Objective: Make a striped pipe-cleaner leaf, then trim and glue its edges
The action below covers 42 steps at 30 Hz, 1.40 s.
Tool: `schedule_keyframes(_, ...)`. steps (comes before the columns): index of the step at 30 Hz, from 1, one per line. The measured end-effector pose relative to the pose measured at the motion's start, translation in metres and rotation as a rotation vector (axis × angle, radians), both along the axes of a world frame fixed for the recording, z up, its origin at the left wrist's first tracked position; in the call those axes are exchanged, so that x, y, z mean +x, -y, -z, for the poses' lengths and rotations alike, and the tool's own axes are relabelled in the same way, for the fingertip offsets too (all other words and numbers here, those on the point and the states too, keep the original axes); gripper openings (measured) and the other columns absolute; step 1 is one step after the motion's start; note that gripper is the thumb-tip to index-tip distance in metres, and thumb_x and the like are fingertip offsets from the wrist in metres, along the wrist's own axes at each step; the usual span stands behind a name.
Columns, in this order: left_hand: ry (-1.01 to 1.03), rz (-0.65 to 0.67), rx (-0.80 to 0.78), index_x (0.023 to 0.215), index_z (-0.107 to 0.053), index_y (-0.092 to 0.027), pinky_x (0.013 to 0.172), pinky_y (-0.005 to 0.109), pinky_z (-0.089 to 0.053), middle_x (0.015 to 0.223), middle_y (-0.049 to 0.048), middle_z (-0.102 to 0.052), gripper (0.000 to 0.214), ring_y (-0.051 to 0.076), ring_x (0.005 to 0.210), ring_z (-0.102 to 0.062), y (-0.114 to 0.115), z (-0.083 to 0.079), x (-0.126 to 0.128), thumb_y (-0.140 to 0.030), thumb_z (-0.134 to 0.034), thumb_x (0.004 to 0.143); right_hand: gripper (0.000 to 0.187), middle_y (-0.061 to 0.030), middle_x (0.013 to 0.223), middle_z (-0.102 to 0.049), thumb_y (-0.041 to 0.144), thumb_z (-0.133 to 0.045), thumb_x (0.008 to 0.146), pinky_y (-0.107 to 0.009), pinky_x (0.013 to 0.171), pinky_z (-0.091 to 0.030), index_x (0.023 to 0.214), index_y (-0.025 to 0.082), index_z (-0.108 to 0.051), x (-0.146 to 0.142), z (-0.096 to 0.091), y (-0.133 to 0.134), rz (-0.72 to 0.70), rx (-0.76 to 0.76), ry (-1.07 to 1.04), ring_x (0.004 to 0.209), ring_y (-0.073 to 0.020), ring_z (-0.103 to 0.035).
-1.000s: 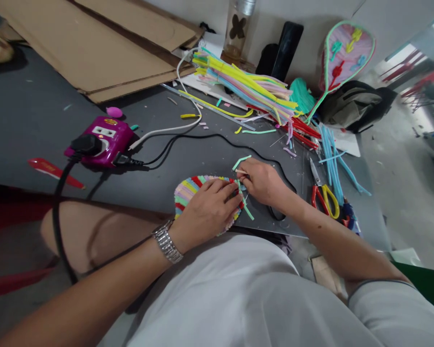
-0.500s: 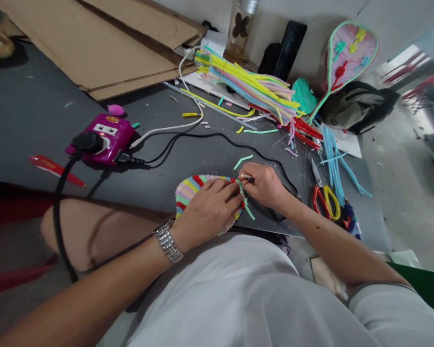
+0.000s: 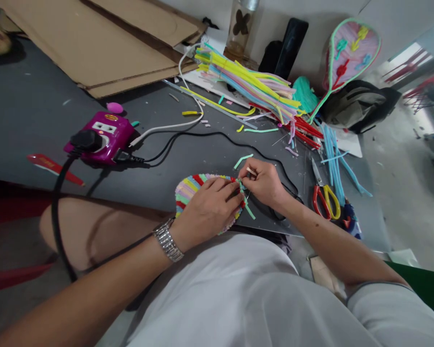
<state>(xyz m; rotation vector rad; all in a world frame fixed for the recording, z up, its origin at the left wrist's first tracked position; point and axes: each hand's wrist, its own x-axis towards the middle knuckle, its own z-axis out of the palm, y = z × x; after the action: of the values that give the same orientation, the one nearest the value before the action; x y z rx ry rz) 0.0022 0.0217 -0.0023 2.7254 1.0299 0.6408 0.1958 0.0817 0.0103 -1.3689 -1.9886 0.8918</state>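
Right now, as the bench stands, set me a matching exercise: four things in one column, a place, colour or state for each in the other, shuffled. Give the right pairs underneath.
Column one
1. Left hand
2. Right hand
3. Scissors
4. Socket box

Column two
A. Red on one handle, yellow on the other
B. Pinched, a pale thin piece showing at its grip
C. Purple, with a black plug in it
D. Spread palm down over the striped piece

Right pairs: 1-D, 2-B, 3-A, 4-C
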Motion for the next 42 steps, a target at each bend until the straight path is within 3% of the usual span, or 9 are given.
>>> schedule_keyframes(8,0.009,0.005,0.007,0.123,-0.066,-0.015,0.099,0.049,-0.05,0.123,0.0135,-0.066,0.027,0.031,0.116,-0.055,-0.001,0.0,0.0,-0.023,-0.053,0.101,0.012,0.0053,0.064,-0.059,0.01,-0.053,0.073,-0.022,0.058,-0.035,0.071,0.02,-0.059,0.004,0.001,0.003,-0.051,0.086,0.042,0.057,-0.0089,-0.047)
schedule_keyframes(16,-0.004,0.008,-0.007,0.135,-0.061,-0.015,0.101,0.05,-0.05,0.127,0.0134,-0.064,0.036,0.031,0.117,-0.054,0.001,0.001,0.0,-0.024,-0.055,0.1,0.016,-0.0006,0.074,-0.065,0.009,-0.048,0.079,-0.024,0.063,-0.038,0.081,0.02,-0.061,0.014,0.0,0.011,-0.286,0.363,0.245,0.068,-0.0133,-0.058)
schedule_keyframes(20,0.004,0.01,-0.006,0.121,-0.068,-0.016,0.098,0.049,-0.051,0.119,0.0127,-0.065,0.026,0.03,0.111,-0.056,0.0,-0.001,0.0,-0.023,-0.057,0.099,0.018,-0.0016,0.073,-0.064,0.009,-0.046,0.084,-0.026,0.062,-0.036,0.085,0.02,-0.06,0.018,-0.003,0.015,-0.404,0.459,0.447,0.067,-0.0158,-0.056)
schedule_keyframes(23,-0.001,0.006,-0.015,0.118,-0.069,-0.016,0.095,0.049,-0.051,0.119,0.0139,-0.064,0.023,0.03,0.109,-0.057,-0.001,-0.002,0.0,-0.023,-0.056,0.099,0.022,-0.0041,0.083,-0.069,0.007,-0.046,0.084,-0.027,0.068,-0.042,0.092,0.02,-0.062,0.021,-0.015,0.022,-0.416,0.499,0.466,0.077,-0.0173,-0.062)
schedule_keyframes(27,0.001,0.005,0.0,0.125,-0.066,-0.016,0.095,0.049,-0.052,0.121,0.0153,-0.064,0.028,0.03,0.111,-0.058,0.0,-0.002,0.0,-0.021,-0.055,0.099,0.031,-0.0099,0.108,-0.071,0.004,-0.047,0.086,-0.027,0.075,-0.048,0.106,0.019,-0.064,0.031,-0.03,0.04,-0.274,0.493,0.377,0.095,-0.0187,-0.067)
schedule_keyframes(32,0.064,0.017,0.059,0.121,-0.067,-0.014,0.1,0.048,-0.052,0.123,0.0143,-0.066,0.025,0.029,0.116,-0.059,0.0,0.001,-0.002,-0.021,-0.054,0.1,0.025,-0.0062,0.09,-0.069,0.004,-0.049,0.088,-0.026,0.07,-0.048,0.101,0.018,-0.064,0.046,-0.02,0.061,-0.298,0.383,0.342,0.08,-0.017,-0.064)
schedule_keyframes(37,0.103,0.008,0.059,0.12,-0.066,-0.012,0.102,0.048,-0.053,0.122,0.0146,-0.07,0.025,0.028,0.116,-0.06,0.0,0.001,-0.001,-0.022,-0.055,0.1,0.02,-0.0052,0.087,-0.067,0.006,-0.05,0.091,-0.026,0.068,-0.045,0.096,0.018,-0.065,0.046,-0.004,0.069,-0.291,0.348,0.333,0.077,-0.0158,-0.061)
schedule_keyframes(42,0.111,-0.004,0.04,0.124,-0.063,-0.007,0.102,0.05,-0.055,0.124,0.0181,-0.068,0.029,0.03,0.116,-0.061,0.0,0.0,0.0,-0.02,-0.056,0.098,0.019,-0.0056,0.087,-0.068,0.008,-0.049,0.092,-0.026,0.068,-0.043,0.096,0.018,-0.066,0.043,-0.004,0.07,-0.287,0.331,0.34,0.078,-0.0157,-0.061)
